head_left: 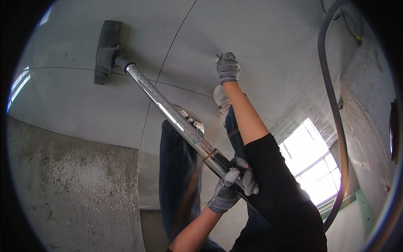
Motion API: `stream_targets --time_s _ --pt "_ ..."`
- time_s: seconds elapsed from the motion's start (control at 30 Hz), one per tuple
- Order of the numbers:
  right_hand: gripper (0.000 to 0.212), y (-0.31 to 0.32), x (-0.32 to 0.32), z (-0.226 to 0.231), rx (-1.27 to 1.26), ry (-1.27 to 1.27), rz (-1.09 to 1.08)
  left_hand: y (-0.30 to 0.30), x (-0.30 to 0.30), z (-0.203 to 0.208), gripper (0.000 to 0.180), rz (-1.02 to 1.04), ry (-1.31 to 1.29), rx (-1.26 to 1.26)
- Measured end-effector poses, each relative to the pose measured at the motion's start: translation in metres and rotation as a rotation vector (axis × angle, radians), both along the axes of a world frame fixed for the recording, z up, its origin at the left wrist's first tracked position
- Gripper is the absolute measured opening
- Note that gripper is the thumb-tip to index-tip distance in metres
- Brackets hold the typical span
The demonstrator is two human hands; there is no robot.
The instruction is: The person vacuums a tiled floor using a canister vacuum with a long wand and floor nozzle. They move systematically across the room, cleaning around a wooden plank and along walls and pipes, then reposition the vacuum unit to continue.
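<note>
A vacuum cleaner wand (pixel 163 105) of shiny metal slants across the view, up to a dark, wide floor head (pixel 108 52) resting on large grey tiles (pixel 197 46). My left hand (pixel 233 185), in a grey glove, is wrapped round the wand's black upper end near my body. Farther forward, my right hand (pixel 228 68), also gloved, is closed above the tiles, off the wand. A small dark tip pokes out beside its fingers; what it belongs to is hidden.
Rough, dusty concrete (pixel 84 180) borders the tiles at the left. A ribbed grey hose (pixel 325 71) curves down the right side. Beyond it are a dark cable with a yellow end (pixel 358 38) and a bright window (pixel 312 155). My shoes (pixel 221 97) stand on the tiles.
</note>
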State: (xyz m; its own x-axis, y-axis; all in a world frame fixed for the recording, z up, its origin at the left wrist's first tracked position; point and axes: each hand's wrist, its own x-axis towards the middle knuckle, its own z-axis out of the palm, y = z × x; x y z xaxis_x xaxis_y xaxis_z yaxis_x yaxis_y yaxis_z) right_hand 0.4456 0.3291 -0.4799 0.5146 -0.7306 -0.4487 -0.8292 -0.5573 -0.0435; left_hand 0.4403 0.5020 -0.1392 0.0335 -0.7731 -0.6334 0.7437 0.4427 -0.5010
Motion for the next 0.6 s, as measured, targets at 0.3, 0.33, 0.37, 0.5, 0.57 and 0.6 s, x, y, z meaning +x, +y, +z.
stream_targets --time_s 0.3,0.33,0.37,0.5,0.57,0.6 --pt "0.024 -0.005 0.012 0.0 0.055 0.11 0.056 0.002 -0.003 -0.001 0.028 0.007 0.005 -0.011" --pt "0.023 -0.005 0.012 -0.001 0.073 0.071 0.078 0.002 -0.004 -0.001 0.028 0.04 0.011 -0.025" --pt "0.023 -0.005 0.012 -0.002 0.069 0.048 0.091 0.001 -0.004 -0.001 0.029 0.035 0.027 -0.025" --pt "0.021 -0.008 0.009 -0.006 0.1 0.044 0.091 0.002 -0.006 -0.002 0.029 0.027 0.026 -0.01" --pt "0.021 -0.009 0.004 -0.008 0.071 -0.079 0.116 0.003 -0.007 -0.002 0.03 0.038 0.037 -0.042" --pt "0.022 -0.009 0.0 -0.009 0.064 -0.127 0.125 0.003 -0.007 -0.002 0.029 0.042 0.034 -0.029"
